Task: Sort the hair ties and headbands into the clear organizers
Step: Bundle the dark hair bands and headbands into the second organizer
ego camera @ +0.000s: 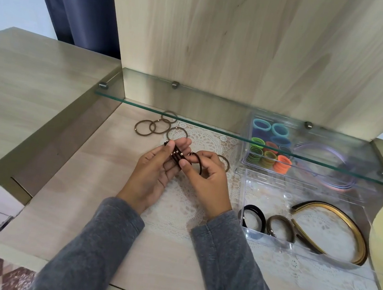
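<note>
Wooden desk (pixel 75 176), brown ties (pixel 176 155) in left hand (pixel 155 174)

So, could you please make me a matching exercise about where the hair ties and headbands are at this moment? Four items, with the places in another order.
1 dark brown hair ties
2 gold headband
3 lilac headbands
4 light brown hair ties

A in the far organizer, under the glass shelf
B in the left hand
C loose on the table
D in the near organizer

Pairs: 1-B, 2-D, 3-A, 4-C
</note>
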